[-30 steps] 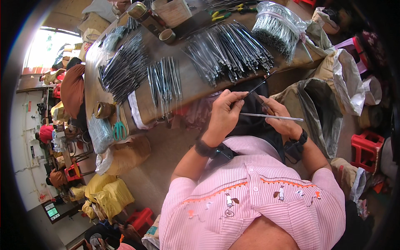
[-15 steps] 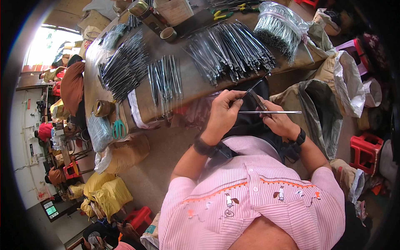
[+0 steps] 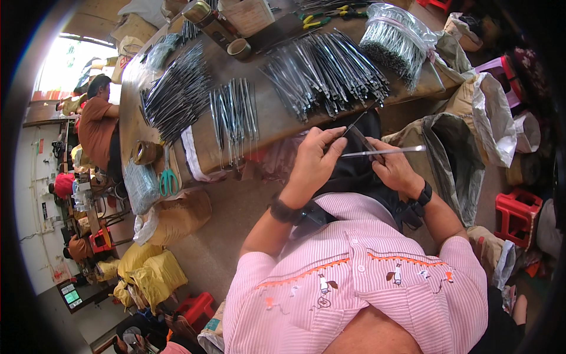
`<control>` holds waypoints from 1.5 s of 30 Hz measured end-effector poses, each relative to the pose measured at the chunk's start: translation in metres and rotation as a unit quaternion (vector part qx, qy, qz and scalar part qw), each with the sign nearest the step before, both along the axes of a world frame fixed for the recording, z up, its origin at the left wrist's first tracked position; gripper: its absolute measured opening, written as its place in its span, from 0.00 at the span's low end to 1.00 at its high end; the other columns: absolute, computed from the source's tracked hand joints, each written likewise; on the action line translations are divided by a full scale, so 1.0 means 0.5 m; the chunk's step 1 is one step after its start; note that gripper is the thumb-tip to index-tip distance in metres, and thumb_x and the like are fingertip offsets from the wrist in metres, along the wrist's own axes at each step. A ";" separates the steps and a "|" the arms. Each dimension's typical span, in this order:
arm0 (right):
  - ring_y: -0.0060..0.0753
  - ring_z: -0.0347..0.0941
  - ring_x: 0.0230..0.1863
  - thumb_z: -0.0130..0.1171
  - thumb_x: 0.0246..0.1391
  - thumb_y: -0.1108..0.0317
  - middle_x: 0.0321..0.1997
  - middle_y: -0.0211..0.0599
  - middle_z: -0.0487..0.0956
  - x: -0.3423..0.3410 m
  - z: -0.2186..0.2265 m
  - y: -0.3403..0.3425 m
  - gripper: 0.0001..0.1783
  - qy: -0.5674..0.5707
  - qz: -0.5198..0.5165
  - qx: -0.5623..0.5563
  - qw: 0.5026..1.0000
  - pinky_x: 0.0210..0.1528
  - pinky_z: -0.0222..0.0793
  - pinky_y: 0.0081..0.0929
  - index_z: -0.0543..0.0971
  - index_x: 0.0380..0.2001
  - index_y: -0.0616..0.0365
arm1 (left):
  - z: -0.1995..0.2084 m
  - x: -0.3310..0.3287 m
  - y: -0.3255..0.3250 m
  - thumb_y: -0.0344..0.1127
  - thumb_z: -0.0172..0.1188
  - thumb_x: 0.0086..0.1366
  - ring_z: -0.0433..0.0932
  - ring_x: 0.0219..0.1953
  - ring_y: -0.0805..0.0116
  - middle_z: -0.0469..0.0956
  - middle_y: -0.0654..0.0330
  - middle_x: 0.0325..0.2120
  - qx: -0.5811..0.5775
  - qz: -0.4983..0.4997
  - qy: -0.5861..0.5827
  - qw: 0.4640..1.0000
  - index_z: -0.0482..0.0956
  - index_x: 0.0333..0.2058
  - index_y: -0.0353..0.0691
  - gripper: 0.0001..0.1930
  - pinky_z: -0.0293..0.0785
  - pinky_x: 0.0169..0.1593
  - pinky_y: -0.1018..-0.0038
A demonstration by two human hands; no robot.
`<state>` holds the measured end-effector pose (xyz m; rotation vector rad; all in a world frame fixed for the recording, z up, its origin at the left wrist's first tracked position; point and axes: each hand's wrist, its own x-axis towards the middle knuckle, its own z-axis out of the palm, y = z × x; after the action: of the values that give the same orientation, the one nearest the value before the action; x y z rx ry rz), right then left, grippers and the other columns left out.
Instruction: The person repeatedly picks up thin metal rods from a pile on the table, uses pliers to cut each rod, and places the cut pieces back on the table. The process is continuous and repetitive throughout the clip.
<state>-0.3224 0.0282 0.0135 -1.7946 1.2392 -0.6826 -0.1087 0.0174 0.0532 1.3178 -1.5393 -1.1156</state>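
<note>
Close above my lap, in front of the table edge, both hands work together. My left hand (image 3: 318, 154) pinches thumb and fingers near a thin dark metal strip (image 3: 355, 123) that slants up to the right. My right hand (image 3: 394, 167) is closed around a flat dark piece (image 3: 359, 139), whose kind I cannot make out. A shiny silver metal strip (image 3: 407, 150) also sits in its grip, lying crosswise with one end reaching toward my left fingers. On the table are a broad row of metal strips (image 3: 330, 74), a smaller row (image 3: 234, 115) and a dark heap of strips (image 3: 177, 88).
A plastic-wrapped bundle of strips (image 3: 396, 41) stands on the table's right, near yellow-handled pliers (image 3: 315, 22). Teal scissors (image 3: 168, 180) hang at its left edge. Open sacks (image 3: 451, 153) and a red stool (image 3: 517, 217) stand right. Another person (image 3: 97, 124) sits far left.
The silver strip has tilted, its right end now higher. My left hand has shifted slightly. At the far left, the other person has straightened up. A bare foot now shows at the lower right.
</note>
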 end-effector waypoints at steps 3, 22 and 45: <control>0.53 0.72 0.33 0.48 0.42 0.75 0.34 0.51 0.76 0.004 0.005 -0.008 0.28 0.005 0.004 -0.013 1.000 0.40 0.70 0.36 0.70 0.52 0.62 | 0.016 0.015 0.005 0.29 0.62 0.57 0.71 0.28 0.67 0.70 0.59 0.25 -0.092 0.016 -0.071 0.993 0.79 0.41 0.34 0.12 0.68 0.35 0.75; 0.19 0.67 0.22 0.42 0.46 0.75 0.26 0.30 0.73 0.029 -0.058 -0.007 0.23 -0.257 -0.073 0.181 0.947 0.23 0.64 0.16 0.70 0.48 0.62 | -0.127 0.338 -0.119 0.39 0.60 0.56 0.79 0.31 0.53 0.80 0.47 0.27 0.029 0.316 -0.324 0.891 0.81 0.38 0.31 0.16 0.72 0.37 0.65; 0.19 0.67 0.21 0.42 0.46 0.76 0.27 0.33 0.73 0.029 -0.067 0.049 0.29 -0.253 -0.062 0.283 0.923 0.21 0.64 0.15 0.67 0.56 0.63 | 0.350 -0.030 0.128 0.32 0.54 0.54 0.65 0.22 0.74 0.64 0.67 0.19 -0.549 -0.197 -0.143 0.799 0.72 0.46 0.37 0.19 0.58 0.27 0.78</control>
<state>-0.3077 0.0527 -0.0201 -0.9873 1.0533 -0.7094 -0.1235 0.0816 0.2281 0.3467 -2.2165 -0.0569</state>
